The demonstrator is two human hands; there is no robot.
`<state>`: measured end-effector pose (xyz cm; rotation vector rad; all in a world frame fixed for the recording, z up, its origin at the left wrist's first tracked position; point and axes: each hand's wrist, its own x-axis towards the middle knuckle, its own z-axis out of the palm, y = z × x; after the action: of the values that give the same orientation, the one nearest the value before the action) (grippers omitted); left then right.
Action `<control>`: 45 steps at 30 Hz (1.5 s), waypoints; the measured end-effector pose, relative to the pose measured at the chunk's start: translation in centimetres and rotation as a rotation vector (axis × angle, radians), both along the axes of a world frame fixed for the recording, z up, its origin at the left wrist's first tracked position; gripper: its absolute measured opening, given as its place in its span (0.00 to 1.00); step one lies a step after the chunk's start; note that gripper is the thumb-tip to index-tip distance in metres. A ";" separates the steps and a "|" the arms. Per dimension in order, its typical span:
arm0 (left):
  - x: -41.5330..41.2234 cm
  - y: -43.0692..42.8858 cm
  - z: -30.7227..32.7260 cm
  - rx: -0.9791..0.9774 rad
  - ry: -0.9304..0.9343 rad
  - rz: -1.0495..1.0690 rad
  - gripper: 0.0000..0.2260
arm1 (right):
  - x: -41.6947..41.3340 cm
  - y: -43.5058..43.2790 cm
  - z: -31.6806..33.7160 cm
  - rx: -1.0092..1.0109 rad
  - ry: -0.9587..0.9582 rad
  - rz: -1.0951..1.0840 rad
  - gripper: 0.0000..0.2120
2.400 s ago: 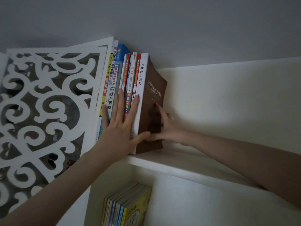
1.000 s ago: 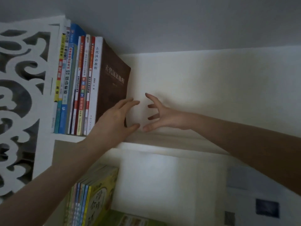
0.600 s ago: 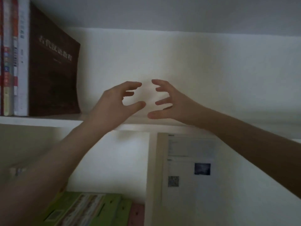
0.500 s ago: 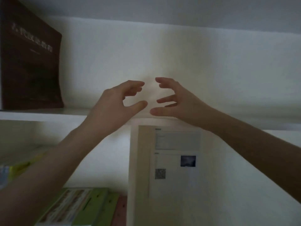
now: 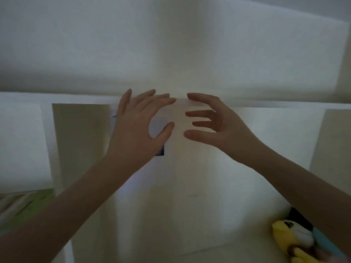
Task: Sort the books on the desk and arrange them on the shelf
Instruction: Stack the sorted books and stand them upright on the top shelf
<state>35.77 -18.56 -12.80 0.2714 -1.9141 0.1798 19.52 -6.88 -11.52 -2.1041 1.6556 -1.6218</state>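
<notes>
My left hand [image 5: 138, 126] and my right hand [image 5: 214, 126] hang in mid-air, side by side, in front of the white shelf unit. Both have loosely spread fingers and hold nothing. The front edge of the upper shelf board [image 5: 57, 98] runs just behind the fingertips. Books with green covers [image 5: 22, 204] lie in the lower left compartment, blurred and partly hidden by my left forearm. The upright row of books is out of the picture.
A white vertical divider [image 5: 79, 145] stands left of my hands, with a paper label [image 5: 161, 150] partly hidden behind my left hand. A yellow plush toy [image 5: 292, 240] lies at the lower right. Another panel [image 5: 330, 141] stands at the right.
Both hands left the brown book and the row on the upper shelf. The view swung right and down, so the row has left the picture. The fingers have straightened.
</notes>
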 end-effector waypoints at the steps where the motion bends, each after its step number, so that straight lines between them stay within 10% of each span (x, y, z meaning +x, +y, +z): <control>1: -0.9 0.3 -1.3 -0.033 0.015 -0.010 0.18 | -0.9 0.8 -1.2 0.025 -0.012 -0.029 0.33; 26: -24.6 13.1 -39.5 1.521 -0.942 -0.331 0.16 | -21.8 24.1 -38.0 0.683 -0.796 -0.737 0.37; 30: -26.8 16.0 -43.4 1.623 -1.030 -0.348 0.28 | -22.5 27.4 -42.0 0.756 -0.876 -0.848 0.37; 38: -30.0 19.3 -45.9 1.670 -1.083 -0.374 0.28 | -22.7 29.3 -46.9 0.841 -0.821 -0.953 0.43; 45: -32.2 21.0 -45.8 1.733 -1.034 -0.529 0.17 | -23.1 28.8 -49.5 0.659 -1.134 -0.984 0.36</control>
<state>3.59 2.41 -58.60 0.8667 -2.5106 -2.1273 -3.63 21.90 -61.06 0.1012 2.2016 -1.4786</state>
